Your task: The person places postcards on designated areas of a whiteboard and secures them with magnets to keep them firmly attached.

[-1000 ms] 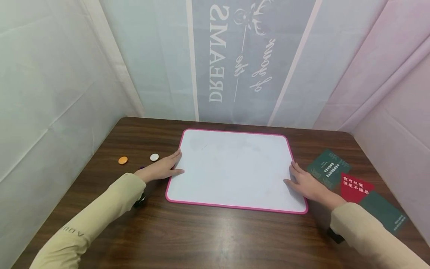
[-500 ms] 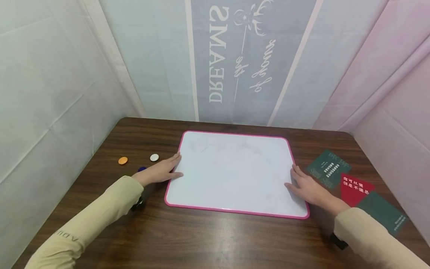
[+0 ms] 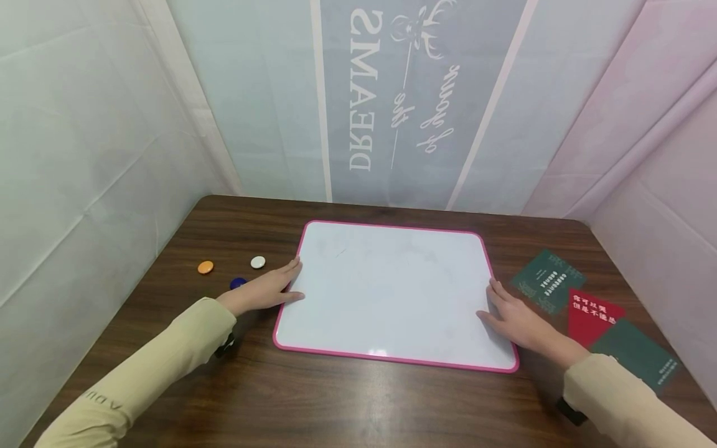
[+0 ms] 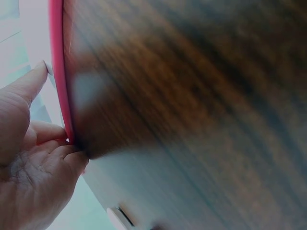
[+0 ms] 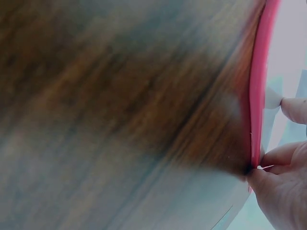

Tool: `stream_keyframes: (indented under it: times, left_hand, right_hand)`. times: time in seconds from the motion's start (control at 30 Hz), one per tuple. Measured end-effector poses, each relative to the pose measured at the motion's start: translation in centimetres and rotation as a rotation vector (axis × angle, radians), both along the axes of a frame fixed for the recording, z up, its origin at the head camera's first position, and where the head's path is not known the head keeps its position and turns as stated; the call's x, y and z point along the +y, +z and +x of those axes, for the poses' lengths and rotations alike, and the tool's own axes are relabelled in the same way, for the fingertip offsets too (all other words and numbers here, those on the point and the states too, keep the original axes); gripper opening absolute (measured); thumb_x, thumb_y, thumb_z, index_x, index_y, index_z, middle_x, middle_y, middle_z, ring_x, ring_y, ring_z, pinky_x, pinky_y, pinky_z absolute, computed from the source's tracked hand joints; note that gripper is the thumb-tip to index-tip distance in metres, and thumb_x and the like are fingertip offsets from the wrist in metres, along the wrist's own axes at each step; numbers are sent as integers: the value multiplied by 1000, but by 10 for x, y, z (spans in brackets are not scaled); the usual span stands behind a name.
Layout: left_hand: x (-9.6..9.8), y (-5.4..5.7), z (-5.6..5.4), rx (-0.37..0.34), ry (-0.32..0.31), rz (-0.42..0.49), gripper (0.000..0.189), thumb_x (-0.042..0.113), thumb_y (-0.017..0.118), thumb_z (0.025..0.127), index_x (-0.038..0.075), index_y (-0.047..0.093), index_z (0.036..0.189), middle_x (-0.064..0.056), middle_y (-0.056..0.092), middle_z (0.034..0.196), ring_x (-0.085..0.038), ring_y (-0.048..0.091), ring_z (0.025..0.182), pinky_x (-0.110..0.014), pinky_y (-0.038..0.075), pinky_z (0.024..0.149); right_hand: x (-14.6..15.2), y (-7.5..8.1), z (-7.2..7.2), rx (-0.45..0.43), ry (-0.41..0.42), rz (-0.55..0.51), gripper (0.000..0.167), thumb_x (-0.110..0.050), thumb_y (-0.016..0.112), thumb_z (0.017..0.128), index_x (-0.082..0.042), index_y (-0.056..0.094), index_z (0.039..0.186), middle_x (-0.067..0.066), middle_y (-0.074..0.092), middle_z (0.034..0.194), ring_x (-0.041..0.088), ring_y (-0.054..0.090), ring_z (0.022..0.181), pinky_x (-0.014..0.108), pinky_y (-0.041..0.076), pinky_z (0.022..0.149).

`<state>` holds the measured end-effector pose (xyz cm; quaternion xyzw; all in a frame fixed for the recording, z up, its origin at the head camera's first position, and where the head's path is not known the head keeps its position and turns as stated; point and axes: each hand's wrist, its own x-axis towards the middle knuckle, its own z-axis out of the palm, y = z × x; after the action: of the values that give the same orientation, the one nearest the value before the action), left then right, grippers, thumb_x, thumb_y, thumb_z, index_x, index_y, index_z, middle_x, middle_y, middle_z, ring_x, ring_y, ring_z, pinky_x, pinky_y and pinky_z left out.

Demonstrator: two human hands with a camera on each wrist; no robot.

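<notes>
A white whiteboard [image 3: 386, 292] with a pink rim lies flat at the middle of the wooden table. My left hand [image 3: 266, 290] grips its left edge, the thumb on the white face and the other fingers along the rim. At the opposite edge, my right hand [image 3: 518, 317] holds the board the same way. In the left wrist view, the left hand's fingers [image 4: 67, 148] bend in against the pink rim [image 4: 58, 72]. The right wrist view shows the right hand [image 5: 285, 177] with its thumb over the face and fingers at the rim [image 5: 259, 76].
Orange [image 3: 205, 267], white [image 3: 257, 262] and blue [image 3: 238, 283] round discs lie left of the board, the blue one close to the left hand. On the right are two dark green cards [image 3: 549, 280] and a red card [image 3: 594, 314]. Cloth curtains [image 3: 280, 124] stand behind the table.
The whiteboard has moved a little toward me, with both hands moving along with it. More of the blue disc now shows beside the left hand. Cards and other discs have stayed put.
</notes>
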<state>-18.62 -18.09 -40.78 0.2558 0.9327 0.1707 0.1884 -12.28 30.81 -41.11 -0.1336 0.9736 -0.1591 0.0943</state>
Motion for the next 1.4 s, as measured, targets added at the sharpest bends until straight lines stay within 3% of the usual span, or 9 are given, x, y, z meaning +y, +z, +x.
stream_keyframes:
  times: [0.7,1.0,1.2,1.4]
  left_hand:
    - [3,-7,15,44,3,-18,77,41,54,90,-4,19,142,-21,10,149,-34,20,135,-46,25,106]
    - [3,-12,15,44,2,-16,79,44,52,90,-3,18,143,-20,10,150,-33,18,135,-46,24,106]
    - [4,-9,17,38,-2,-9,78,43,53,89,-4,19,142,-20,11,150,-34,18,135,-46,23,107]
    - [4,-7,16,40,-2,-16,78,43,53,89,-4,19,142,-21,11,150,-33,18,135,-46,23,107]
  right_hand:
    - [4,-4,12,17,13,-11,77,-35,61,85,14,30,134,35,21,140,50,27,125,57,34,93]
    - [8,9,8,-13,34,-9,78,-43,63,81,11,38,132,33,30,138,49,33,122,55,40,90]
    - [13,15,6,0,63,-21,71,-40,64,82,11,44,127,32,40,131,49,37,120,58,39,89]
    - [20,22,4,11,33,-33,69,-37,67,80,9,44,127,30,48,124,47,42,116,58,41,87]
